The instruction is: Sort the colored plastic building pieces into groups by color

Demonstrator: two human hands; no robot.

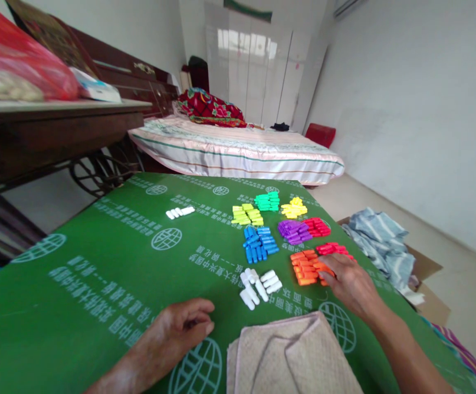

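Observation:
My right hand [347, 282] reaches over a group of small orange cylinders [305, 268] that look like pen caps. Its thumb and fingers are closed around an orange one at the group's right edge, partly hiding it. My left hand [180, 328] rests on the green board, its fingers loosely curled, with a gap to the thumb and nothing visible in it. Between the hands lie loose white caps [261, 290]. Behind them are groups of blue caps [256, 246], purple caps [294, 232] and red caps [334, 249].
Further back on the green board [110, 262] lie lime caps [246, 214], green caps [267, 201], yellow caps [294, 208] and a short row of white caps [180, 212]. A folded beige cloth [291, 355] sits at the near edge. A bed [238, 153] stands beyond, a sewing table [57, 117] at left.

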